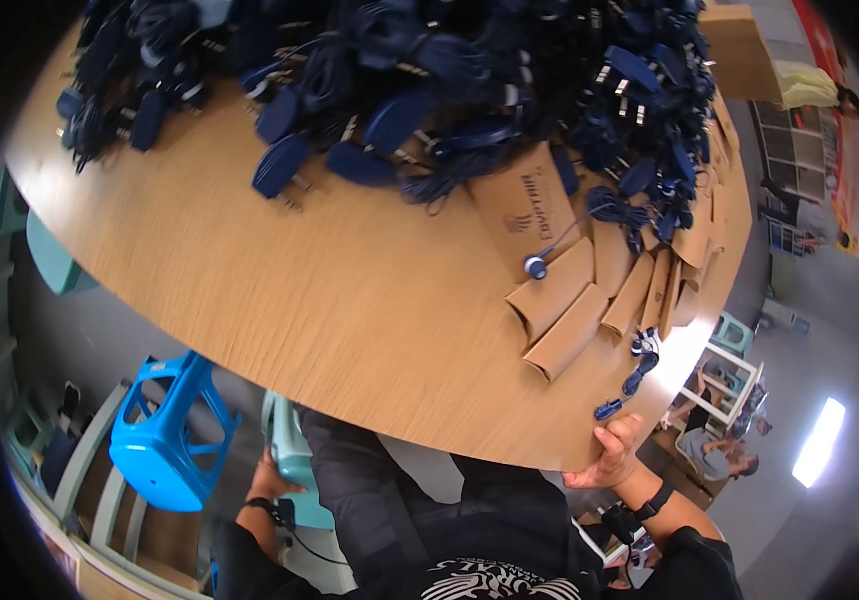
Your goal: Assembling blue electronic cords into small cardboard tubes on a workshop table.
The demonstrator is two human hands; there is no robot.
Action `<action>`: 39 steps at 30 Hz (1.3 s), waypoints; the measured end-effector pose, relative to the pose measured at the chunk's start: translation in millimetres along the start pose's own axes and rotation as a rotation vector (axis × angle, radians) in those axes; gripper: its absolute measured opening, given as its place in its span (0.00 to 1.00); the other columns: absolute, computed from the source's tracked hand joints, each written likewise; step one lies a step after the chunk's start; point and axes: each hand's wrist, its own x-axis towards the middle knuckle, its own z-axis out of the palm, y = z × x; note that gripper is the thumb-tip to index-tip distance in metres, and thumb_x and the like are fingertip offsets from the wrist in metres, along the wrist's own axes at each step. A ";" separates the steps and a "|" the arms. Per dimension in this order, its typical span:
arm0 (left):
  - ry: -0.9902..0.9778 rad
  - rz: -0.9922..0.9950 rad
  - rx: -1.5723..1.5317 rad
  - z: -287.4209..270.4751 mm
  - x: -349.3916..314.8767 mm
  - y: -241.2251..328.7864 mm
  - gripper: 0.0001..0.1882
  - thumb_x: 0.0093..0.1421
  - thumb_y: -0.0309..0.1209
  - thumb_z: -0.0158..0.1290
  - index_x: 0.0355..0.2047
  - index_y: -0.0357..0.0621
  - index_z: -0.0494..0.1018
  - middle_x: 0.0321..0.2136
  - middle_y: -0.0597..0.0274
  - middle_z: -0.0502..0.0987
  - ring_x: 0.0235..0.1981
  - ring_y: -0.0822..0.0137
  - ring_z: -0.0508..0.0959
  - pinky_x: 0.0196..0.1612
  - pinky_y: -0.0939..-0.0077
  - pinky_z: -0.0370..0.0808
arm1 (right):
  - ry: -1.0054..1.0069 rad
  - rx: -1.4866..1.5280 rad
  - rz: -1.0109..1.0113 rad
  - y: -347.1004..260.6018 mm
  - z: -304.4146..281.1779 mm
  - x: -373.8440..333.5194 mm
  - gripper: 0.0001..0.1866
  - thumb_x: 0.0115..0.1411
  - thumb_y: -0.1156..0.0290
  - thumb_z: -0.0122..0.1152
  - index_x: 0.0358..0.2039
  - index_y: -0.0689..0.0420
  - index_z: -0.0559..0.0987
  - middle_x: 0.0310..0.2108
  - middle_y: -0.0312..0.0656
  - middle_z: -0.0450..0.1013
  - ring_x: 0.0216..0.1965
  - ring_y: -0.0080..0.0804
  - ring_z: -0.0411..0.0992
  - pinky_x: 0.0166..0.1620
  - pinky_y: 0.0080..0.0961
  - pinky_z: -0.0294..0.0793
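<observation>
My left hand [269, 477] is down at my side, its fingers on the edge of a pale green plastic stool [294, 455] beside my leg. At the near right of the wooden table [279, 290], my right hand [607, 455] grips the rim with curled fingers. Just beyond that hand lies a small bundle of navy earphones [637, 375]. Further in are several brown cardboard pillow boxes [567, 332], with a single earbud [535, 267] resting by them. A big tangled heap of navy earphones [389, 110] with metal-pronged plugs covers the far side of the table.
A bright blue plastic stool [164, 450] stands on the floor to the left. Another pale green stool [49, 250] is by the table's left edge. At the far right are a cardboard box [739, 50], shelving [789, 150] and a seated person [714, 450].
</observation>
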 end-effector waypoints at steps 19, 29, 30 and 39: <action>-0.455 0.003 -0.016 -104.6 -14.7 -117.6 0.44 0.48 0.36 0.64 0.62 0.35 0.56 0.55 0.43 0.68 0.58 0.60 0.67 0.59 0.70 0.65 | 0.082 0.158 0.020 6.8 4.5 2.8 0.38 0.36 0.44 0.64 0.48 0.52 0.71 0.35 0.36 0.62 0.33 0.33 0.59 0.41 0.37 0.56; -0.777 0.344 0.243 -263.0 -212.9 276.5 0.18 0.59 0.31 0.58 0.47 0.36 0.72 0.44 0.56 0.77 0.47 0.67 0.75 0.51 0.72 0.71 | 0.099 0.154 0.042 2.7 -2.4 -5.3 0.34 0.37 0.47 0.60 0.47 0.49 0.75 0.35 0.32 0.64 0.34 0.30 0.59 0.40 0.34 0.57; -0.781 0.501 0.264 -259.5 -227.4 313.8 0.17 0.57 0.30 0.59 0.45 0.37 0.73 0.42 0.56 0.78 0.44 0.64 0.76 0.49 0.71 0.72 | 0.098 0.159 0.034 2.8 0.8 -0.5 0.35 0.35 0.48 0.62 0.46 0.50 0.75 0.36 0.32 0.64 0.34 0.30 0.59 0.40 0.33 0.58; 0.517 1.505 1.327 -173.1 -280.9 452.1 0.29 0.39 0.46 0.64 0.41 0.46 0.76 0.38 0.59 0.72 0.38 0.58 0.73 0.41 0.63 0.69 | 0.188 0.173 -0.001 2.3 -3.0 -11.6 0.39 0.31 0.53 0.72 0.47 0.53 0.76 0.41 0.36 0.64 0.42 0.33 0.63 0.48 0.34 0.59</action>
